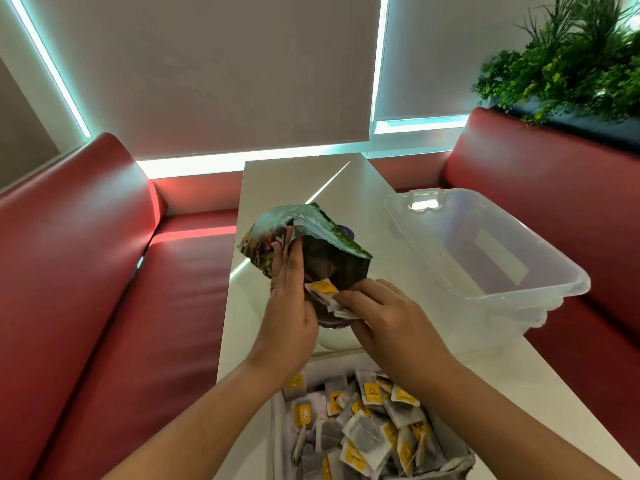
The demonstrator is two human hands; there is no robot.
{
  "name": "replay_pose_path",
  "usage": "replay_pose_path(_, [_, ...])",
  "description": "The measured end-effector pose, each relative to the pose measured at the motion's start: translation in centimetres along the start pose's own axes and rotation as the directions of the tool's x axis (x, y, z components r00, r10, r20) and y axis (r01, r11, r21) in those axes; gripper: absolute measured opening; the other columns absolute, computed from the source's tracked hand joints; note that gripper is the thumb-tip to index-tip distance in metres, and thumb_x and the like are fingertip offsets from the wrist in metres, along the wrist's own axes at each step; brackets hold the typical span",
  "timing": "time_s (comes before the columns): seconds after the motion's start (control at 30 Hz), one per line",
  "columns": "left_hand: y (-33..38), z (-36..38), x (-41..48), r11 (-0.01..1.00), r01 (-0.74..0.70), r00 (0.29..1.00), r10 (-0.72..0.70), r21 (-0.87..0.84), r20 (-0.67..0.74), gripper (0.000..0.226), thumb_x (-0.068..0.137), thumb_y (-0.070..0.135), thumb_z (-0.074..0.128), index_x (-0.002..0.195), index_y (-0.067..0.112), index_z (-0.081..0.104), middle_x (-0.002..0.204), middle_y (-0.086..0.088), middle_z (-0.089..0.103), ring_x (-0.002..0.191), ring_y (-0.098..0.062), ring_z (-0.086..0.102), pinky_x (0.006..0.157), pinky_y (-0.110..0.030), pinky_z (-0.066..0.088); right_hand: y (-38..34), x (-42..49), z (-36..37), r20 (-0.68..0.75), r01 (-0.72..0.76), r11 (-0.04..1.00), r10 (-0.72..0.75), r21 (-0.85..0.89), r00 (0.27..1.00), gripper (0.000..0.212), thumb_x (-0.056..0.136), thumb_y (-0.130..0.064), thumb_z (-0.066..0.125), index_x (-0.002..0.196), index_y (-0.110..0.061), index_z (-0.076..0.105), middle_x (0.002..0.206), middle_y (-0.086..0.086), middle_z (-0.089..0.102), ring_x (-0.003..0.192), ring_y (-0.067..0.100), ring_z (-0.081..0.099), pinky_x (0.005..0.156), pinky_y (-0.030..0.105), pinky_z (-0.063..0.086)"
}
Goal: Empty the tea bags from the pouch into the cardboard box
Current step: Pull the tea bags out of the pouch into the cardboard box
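A crumpled green printed pouch (311,233) is held in the air above the white table (277,181), its mouth turned toward me. My left hand (289,306) grips its left side. My right hand (381,310) pinches a few tea bags (323,291) with yellow tags at the pouch's mouth. Below my wrists, at the near table edge, stands the cardboard box (277,420), holding several white tea bags (367,431) with yellow tags.
A clear plastic tub (485,244) sits on the table's right side, partly over the edge. Red padded benches (86,271) flank the table on both sides. Green plants (571,57) stand behind the right bench.
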State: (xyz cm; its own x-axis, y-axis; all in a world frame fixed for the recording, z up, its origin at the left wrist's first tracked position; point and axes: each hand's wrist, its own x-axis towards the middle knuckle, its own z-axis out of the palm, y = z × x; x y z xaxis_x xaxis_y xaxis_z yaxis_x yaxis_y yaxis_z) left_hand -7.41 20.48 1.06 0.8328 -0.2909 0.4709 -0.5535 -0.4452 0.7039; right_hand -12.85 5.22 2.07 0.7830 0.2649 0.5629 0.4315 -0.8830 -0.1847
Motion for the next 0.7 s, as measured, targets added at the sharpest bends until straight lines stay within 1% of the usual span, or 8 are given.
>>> replay_pose_path(0.07, [-0.7,-0.2,0.1,0.999,0.022,1.000,-0.022,0.023,-0.005,0.088,0.085,-0.012,0.039,0.148,0.033,-0.003,0.156,0.015,-0.006,0.147,-0.012,-0.002,0.118,-0.042,0.019,0.2,-1.9,-0.7,-0.033,-0.004,0.998,0.006,0.067,0.999,0.030,0.079,-0.004,0.068,0.108,-0.013,0.067,0.098,0.002,0.063,0.086,0.017,0.057,0.071,0.024,0.048])
replay_pose_path(0.13, [-1.4,-0.5,0.2,0.998,0.041,0.999,-0.040,0.057,-0.016,0.089,0.082,-0.016,0.037,0.150,0.027,0.000,0.158,0.010,-0.005,0.145,-0.007,-0.005,0.119,-0.031,0.011,0.4,-3.8,-1.0,-0.033,0.012,0.993,-0.008,0.120,0.999,0.027,0.083,-0.009,0.063,0.109,-0.013,0.067,0.101,0.001,0.063,0.090,0.015,0.057,0.073,0.022,0.048])
replay_pose_path(0.2, [-1.8,-0.7,0.3,0.995,0.048,0.999,-0.046,0.082,-0.021,0.091,0.080,-0.017,0.035,0.149,0.030,-0.002,0.153,0.019,-0.010,0.140,0.007,-0.015,0.113,-0.010,0.000,0.6,-5.3,-0.8,0.004,0.050,0.990,-0.051,0.131,0.999,0.026,0.084,-0.012,0.061,0.109,-0.014,0.067,0.101,0.000,0.062,0.089,0.014,0.057,0.071,0.022,0.048])
replay_pose_path(0.27, [-2.0,-0.9,0.3,0.994,0.056,0.998,-0.054,0.091,-0.022,0.092,0.081,-0.017,0.034,0.144,0.035,-0.006,0.144,0.029,-0.016,0.132,0.017,-0.021,0.107,-0.001,-0.004,0.7,-6.4,0.0,0.056,0.083,0.987,-0.091,0.140,0.994,0.027,0.083,-0.011,0.065,0.109,-0.016,0.065,0.101,0.000,0.062,0.088,0.015,0.058,0.070,0.023,0.047])
replay_pose_path(0.4, [-1.6,-0.9,0.5,0.993,0.084,0.996,-0.083,0.079,-0.022,0.091,0.081,-0.016,0.034,0.147,0.033,-0.005,0.152,0.017,-0.011,0.140,0.006,-0.015,0.114,-0.012,0.000,0.3,-7.2,2.4,0.180,0.107,0.986,-0.128,0.125,0.975,0.027,0.083,-0.014,0.067,0.110,-0.018,0.063,0.100,-0.001,0.061,0.087,0.014,0.057,0.069,0.022,0.048])
replay_pose_path(0.53, [-1.1,-1.0,0.6,0.997,0.058,0.998,-0.057,0.060,-0.021,0.089,0.080,-0.017,0.035,0.150,0.025,-0.002,0.159,0.004,-0.004,0.145,-0.008,-0.006,0.118,-0.023,0.005,0.3,-6.9,4.3,0.481,0.045,0.984,-0.125,0.174,0.868,0.038,0.089,-0.026,0.055,0.127,-0.025,0.056,0.125,-0.003,0.056,0.114,0.016,0.051,0.092,0.029,0.047])
replay_pose_path(0.6, [-1.1,-1.1,0.5,0.997,0.053,0.998,-0.052,0.058,-0.019,0.089,0.081,-0.016,0.035,0.150,0.026,-0.002,0.159,0.003,-0.003,0.146,-0.009,-0.004,0.119,-0.027,0.007,0.4,-6.7,4.2,0.468,0.025,0.980,-0.116,0.197,0.876,0.035,0.091,-0.031,0.053,0.126,-0.028,0.057,0.125,-0.005,0.056,0.114,0.012,0.050,0.094,0.028,0.046])
replay_pose_path(0.7, [-1.0,-1.1,0.3,0.997,0.056,0.998,-0.055,0.058,-0.016,0.089,0.081,-0.016,0.036,0.150,0.026,-0.002,0.159,0.004,-0.003,0.146,-0.008,-0.004,0.119,-0.032,0.009,0.5,-5.4,2.4,0.283,-0.042,0.976,-0.021,0.215,0.959,0.027,0.092,-0.030,0.052,0.117,-0.025,0.062,0.115,-0.008,0.058,0.106,0.006,0.052,0.090,0.019,0.046])
